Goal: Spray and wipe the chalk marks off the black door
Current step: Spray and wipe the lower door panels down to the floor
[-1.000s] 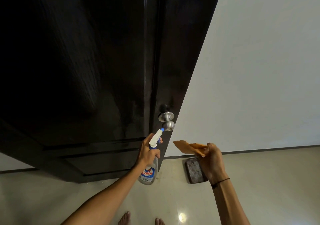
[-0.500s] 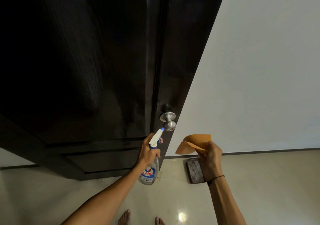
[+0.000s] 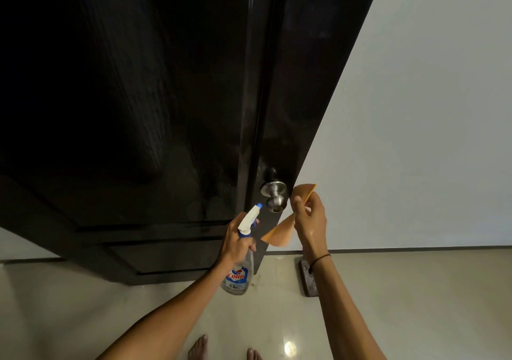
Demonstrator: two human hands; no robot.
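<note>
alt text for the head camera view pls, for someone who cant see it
A person faces a black door, the left hand gripping a spray bottle and the right hand holding an orange cloth beside the metal doorknob. Bare toes show on the tiled floor.

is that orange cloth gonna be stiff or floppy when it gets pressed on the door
Probably floppy: the thin orange cloth bends around the right hand, one end rising above the fingers, the other drooping below. It likely weighs little, since a pinch holds it. It should flatten easily against the glossy black door.
</note>
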